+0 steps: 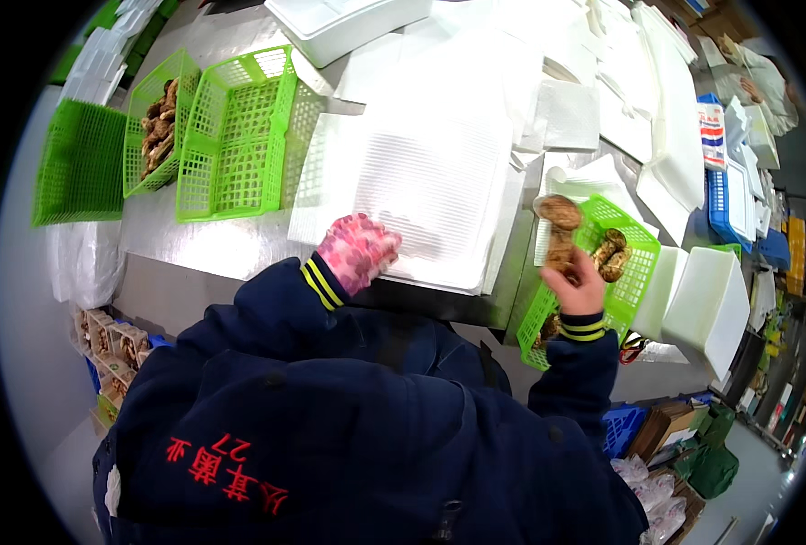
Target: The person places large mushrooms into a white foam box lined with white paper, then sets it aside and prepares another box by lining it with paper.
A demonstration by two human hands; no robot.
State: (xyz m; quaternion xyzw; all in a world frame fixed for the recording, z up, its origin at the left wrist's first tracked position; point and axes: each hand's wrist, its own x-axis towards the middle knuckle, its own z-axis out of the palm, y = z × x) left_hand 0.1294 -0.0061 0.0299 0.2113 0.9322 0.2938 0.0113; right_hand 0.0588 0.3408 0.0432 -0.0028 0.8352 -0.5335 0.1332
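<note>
Navy jacket [330, 436] | right fingers [587, 269] pinch mushroom [560, 214] over basket [637, 272] edge | left fingers [385, 243]: can't tell, at paper [430, 191] edge

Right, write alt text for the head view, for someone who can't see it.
A bare right hand holds a brown mushroom by a green basket with more mushrooms in it; the pink-gloved left hand is at the edge of white paper. Other green baskets stand further left.

Free path over paper [435, 182] between baskets [285, 109]
</note>
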